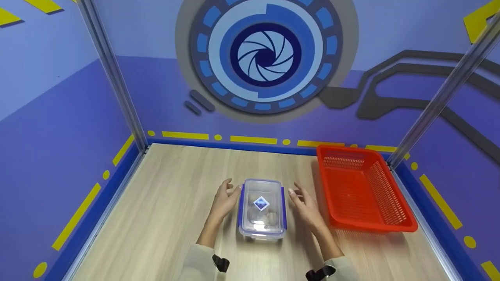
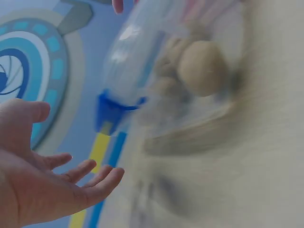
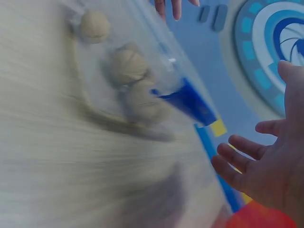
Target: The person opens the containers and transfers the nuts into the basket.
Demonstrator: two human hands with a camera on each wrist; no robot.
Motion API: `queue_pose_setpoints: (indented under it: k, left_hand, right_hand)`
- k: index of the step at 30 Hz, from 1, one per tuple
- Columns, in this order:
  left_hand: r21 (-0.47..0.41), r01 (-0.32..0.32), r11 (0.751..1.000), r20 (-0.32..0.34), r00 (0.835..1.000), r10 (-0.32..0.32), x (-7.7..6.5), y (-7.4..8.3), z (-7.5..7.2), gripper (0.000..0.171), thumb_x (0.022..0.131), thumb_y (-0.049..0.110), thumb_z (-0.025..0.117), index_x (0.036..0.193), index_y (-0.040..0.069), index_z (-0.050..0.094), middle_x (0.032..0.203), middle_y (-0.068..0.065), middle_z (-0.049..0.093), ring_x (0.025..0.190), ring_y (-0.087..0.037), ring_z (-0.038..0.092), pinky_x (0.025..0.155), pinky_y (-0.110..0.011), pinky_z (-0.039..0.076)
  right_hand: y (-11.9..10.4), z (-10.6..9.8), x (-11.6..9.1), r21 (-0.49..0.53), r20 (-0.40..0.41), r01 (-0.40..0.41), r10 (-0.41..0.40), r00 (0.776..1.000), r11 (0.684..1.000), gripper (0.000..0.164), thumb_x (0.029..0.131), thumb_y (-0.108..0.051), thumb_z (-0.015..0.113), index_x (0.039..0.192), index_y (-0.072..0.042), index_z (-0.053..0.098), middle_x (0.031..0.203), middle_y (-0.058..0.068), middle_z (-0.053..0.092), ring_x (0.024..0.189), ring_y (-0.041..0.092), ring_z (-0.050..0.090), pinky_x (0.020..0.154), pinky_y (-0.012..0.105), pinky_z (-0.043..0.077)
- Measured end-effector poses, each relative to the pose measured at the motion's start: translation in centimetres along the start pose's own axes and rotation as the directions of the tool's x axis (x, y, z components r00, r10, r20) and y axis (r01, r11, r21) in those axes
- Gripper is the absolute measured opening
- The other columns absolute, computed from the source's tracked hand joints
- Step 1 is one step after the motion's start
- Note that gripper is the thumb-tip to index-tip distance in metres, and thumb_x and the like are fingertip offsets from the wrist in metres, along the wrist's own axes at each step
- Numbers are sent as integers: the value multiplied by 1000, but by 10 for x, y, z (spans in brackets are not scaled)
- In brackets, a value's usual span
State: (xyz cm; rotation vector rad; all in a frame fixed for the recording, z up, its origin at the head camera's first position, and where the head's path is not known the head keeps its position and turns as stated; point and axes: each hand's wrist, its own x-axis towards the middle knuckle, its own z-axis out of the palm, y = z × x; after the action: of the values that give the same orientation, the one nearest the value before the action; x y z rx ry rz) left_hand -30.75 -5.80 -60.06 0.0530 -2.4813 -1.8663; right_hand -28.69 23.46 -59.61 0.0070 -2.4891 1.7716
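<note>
A clear plastic food container (image 1: 262, 226) with blue side clips stands on the table between the two hands. Its lid (image 1: 269, 191) lies on top and bears a blue diamond label (image 1: 261, 203). Through the clear wall, several round tan lumps (image 2: 203, 68) show inside; blur hides what they are. My left hand (image 1: 225, 201) is just left of the container, fingers loosely spread, holding nothing. On the other side my right hand (image 1: 306, 206) is apart from the container, its fingers relaxed and slightly bent. Both wrist views show a gap between palm and container.
A red plastic basket (image 1: 332, 187) with perforated sides stands at the right, close to my right forearm. The pale wood table (image 1: 175, 195) is bordered by blue printed walls (image 1: 152, 86) and metal corner posts (image 1: 113, 74).
</note>
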Motion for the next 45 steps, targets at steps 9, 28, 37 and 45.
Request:
queue_pose_setpoints:
  k: [9,28,37,45]
  left_hand:
    - [-111,146,983,88,987,-137,0,-15,15,61,108,37,60,152,-4,47,133,-19,63,113,-30,65,93,-43,57]
    - [-187,218,958,193,964,-181,16,-20,16,38,109,25,58,131,-6,56,107,-11,62,84,-17,61,66,-25,50]
    - [-179,216,960,197,964,-180,17,-21,20,37,108,24,60,129,-5,57,107,-12,62,84,-19,62,66,-27,52]
    - [-211,193,958,174,972,-157,19,-26,22,37,107,25,61,129,-5,57,106,-12,62,85,-19,60,67,-27,50]
  right_hand:
    - [16,22,8,258,61,-151,140,988,954,53,112,-37,54,145,4,49,108,22,60,80,27,63,68,40,57]
    - [22,36,37,244,174,-265,227,958,933,33,113,-30,47,87,-9,51,67,-7,38,57,8,34,54,24,30]
    - [27,40,34,174,96,-259,245,965,950,52,114,-32,45,129,15,62,97,13,71,85,20,66,76,31,56]
    - [26,44,35,63,38,-185,183,982,981,46,115,-24,41,129,15,62,109,19,70,99,25,64,91,38,53]
